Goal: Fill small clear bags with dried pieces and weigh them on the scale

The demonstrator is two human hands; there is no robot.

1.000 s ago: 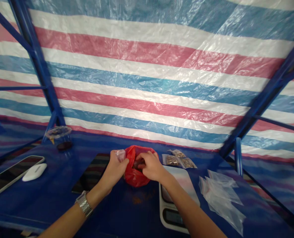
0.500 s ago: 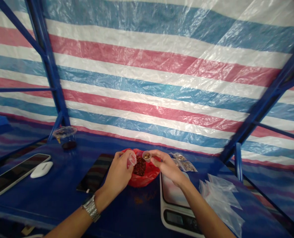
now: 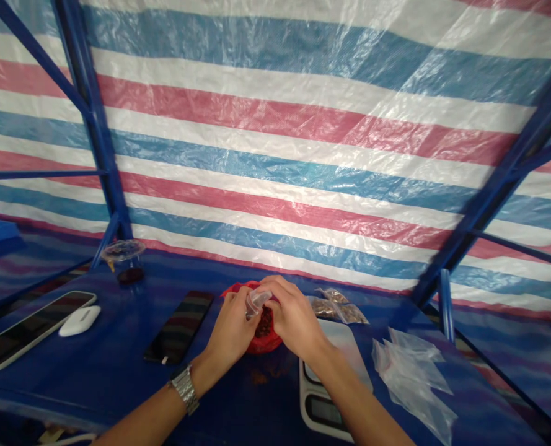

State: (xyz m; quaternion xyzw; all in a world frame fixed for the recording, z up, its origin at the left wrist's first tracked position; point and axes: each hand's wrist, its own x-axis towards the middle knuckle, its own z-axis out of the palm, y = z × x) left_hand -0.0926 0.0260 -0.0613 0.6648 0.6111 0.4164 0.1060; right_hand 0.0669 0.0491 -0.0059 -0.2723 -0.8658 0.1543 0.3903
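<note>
My left hand [image 3: 232, 323] is closed on a small clear plastic bag [image 3: 253, 305], its mouth facing my right hand. My right hand [image 3: 297, 319] is closed around a small clear cup [image 3: 266, 297], which is tipped against the bag's mouth; my fingers hide much of it. Both hands are together above a red plastic bag [image 3: 268, 344] that lies spread open on the table. Dark reddish-brown bits [image 3: 264, 322] fill the red bag. A white kitchen scale [image 3: 324, 412] sits under my right forearm, its display partly covered.
Filled small bags [image 3: 347, 311] lie behind the scale. Loose clear zip bags [image 3: 412, 378] are spread at right. A black phone [image 3: 180, 328], a white case [image 3: 80, 321], a larger phone [image 3: 28, 328] and a lidded cup [image 3: 130, 272] stand or lie left. Striped sheeting [image 3: 275, 155] hangs behind.
My right hand has moved left and turned, bringing the cup from beside the bag to a tipped position at its mouth. The left hand has shifted slightly right.
</note>
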